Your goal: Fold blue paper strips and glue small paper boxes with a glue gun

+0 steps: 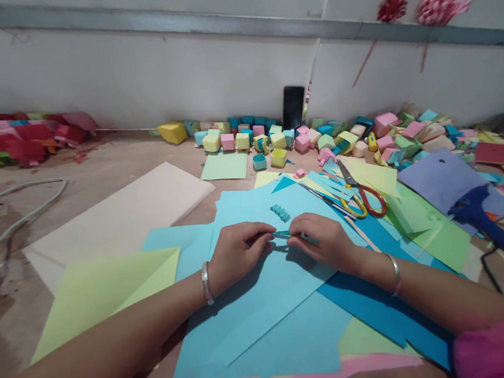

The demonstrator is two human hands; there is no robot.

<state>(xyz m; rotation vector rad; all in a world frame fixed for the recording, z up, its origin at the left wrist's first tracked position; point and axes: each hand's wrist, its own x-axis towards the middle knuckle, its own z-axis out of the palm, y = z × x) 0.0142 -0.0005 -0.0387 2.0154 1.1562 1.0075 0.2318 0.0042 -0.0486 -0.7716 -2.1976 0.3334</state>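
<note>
Between my two hands stretches a narrow blue paper strip (281, 234), held just above light-blue paper sheets (253, 306). My left hand (243, 245) pinches its left end between thumb and fingers. At the other end, my right hand (320, 239) grips the strip with curled fingers. Just beyond the fingertips lies a small zigzag-folded teal paper piece (280, 213). Scissors (360, 191) with red and yellow handles rest to the right of my right hand, beside a pen (327, 199).
Many small paper boxes (228, 141) line the wall, with a phone (293, 108) propped among them. A blue glue gun (478, 210) lies at right on coloured paper. At left are a cream sheet (117, 215), a yellow-green sheet (102, 296) and a white cable (37, 210).
</note>
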